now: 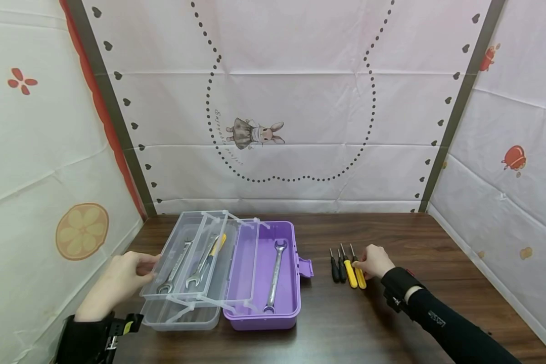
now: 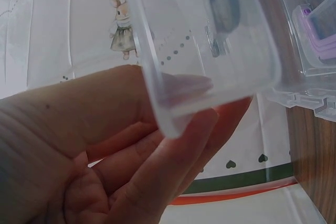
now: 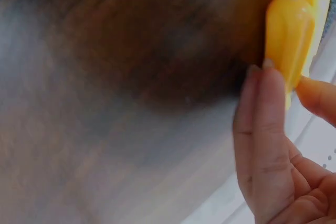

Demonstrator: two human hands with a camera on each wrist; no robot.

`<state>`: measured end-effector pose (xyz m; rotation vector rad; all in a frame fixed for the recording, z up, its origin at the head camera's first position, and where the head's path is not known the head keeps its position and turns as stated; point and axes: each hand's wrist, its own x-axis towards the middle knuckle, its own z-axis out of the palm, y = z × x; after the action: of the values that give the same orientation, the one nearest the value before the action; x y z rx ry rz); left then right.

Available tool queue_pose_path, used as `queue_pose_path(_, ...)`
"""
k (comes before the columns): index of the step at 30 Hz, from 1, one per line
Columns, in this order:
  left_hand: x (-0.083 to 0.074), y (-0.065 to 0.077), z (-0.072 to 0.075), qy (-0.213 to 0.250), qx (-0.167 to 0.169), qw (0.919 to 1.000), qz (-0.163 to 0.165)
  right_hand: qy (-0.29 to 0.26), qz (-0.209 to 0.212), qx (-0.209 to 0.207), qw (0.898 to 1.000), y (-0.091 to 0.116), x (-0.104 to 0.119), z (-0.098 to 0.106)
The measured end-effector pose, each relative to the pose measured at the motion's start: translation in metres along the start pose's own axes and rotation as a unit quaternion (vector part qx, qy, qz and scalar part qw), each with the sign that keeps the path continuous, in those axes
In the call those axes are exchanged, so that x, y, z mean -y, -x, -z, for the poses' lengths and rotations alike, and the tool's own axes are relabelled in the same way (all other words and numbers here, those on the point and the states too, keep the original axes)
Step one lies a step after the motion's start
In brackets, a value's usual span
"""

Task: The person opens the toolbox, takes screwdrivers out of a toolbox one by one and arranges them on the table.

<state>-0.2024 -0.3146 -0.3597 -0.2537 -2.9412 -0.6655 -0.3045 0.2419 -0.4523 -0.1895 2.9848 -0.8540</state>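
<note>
Yellow-handled, the rightmost screwdriver [image 1: 361, 279] lies right of the purple box [image 1: 264, 324] — its length running away from the person — pinched by the nearer right hand [image 1: 375, 261], while the left hand [image 1: 124, 278] pinches the clear tray [image 1: 162, 263].

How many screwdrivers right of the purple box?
4, left to right: black screwdriver, another black one, yellow screwdriver, second yellow one pinched by the right hand, which may hide more.

We are noting a black right sleeve [image 1: 457, 323] bearing pale lettering [image 1: 436, 318], a black right wristband [image 1: 397, 284], and a black left wrist strap [image 1: 117, 327] showing a yellow mark [image 1: 128, 327].
</note>
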Motion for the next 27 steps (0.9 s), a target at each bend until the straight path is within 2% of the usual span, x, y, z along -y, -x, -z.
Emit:
queue_pose_path(6,-0.001,-0.002,0.000,-0.005,-0.009,0.9999,-0.004,0.105,0.042,-0.060,0.992,0.002,0.020,0.011)
queue_pose_path(10,0.000,-0.003,0.000,-0.002,-0.010,0.9999,-0.006,0.115,0.082,-0.085,0.986,0.004,0.044,0.016)
queue_pose_path(15,0.005,-0.001,0.000,0.009,-0.010,0.9997,-0.018,0.096,0.139,-0.100,0.980,0.006,0.077,0.010)
queue_pose_path(20,0.015,0.003,0.001,0.020,-0.003,0.9996,-0.022,0.041,0.173,-0.095,0.980,0.008,0.101,-0.010)
queue_pose_path(23,0.023,0.004,0.002,0.034,0.026,0.9991,0.002,0.003,0.180,-0.079,0.980,0.008,0.109,-0.023)
queue_pose_path(27,0.037,0.005,0.000,0.071,0.085,0.9932,0.036,-0.029,0.176,-0.057,0.982,0.009,0.117,-0.038)
